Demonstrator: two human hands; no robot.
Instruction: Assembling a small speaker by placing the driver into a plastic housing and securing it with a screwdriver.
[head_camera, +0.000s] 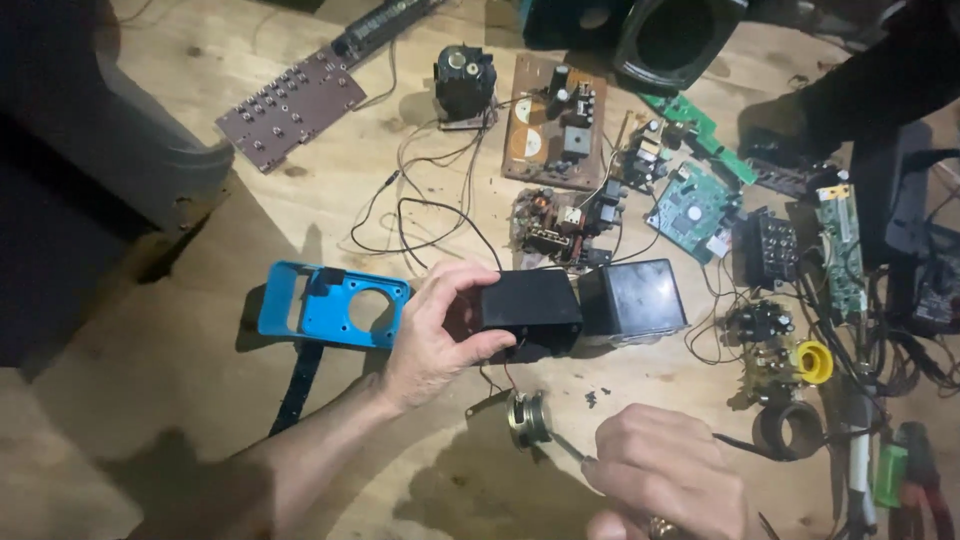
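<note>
The head camera looked down on a wooden table (200, 60) strewn with electronics. The left hand (435, 335) gripped a black plastic box (530, 305), fingers wrapped over its left end. Just right of the box, touching it, sat a second black box (633, 297). Left of the box lay a blue plastic frame (330, 305). Below the box rested a small round speaker (528, 418). The right hand (665, 475) was closed around a thin tool whose tip met the speaker. Circuit boards (550, 120) lay loose beyond the box, so dismantling looked far along.
</note>
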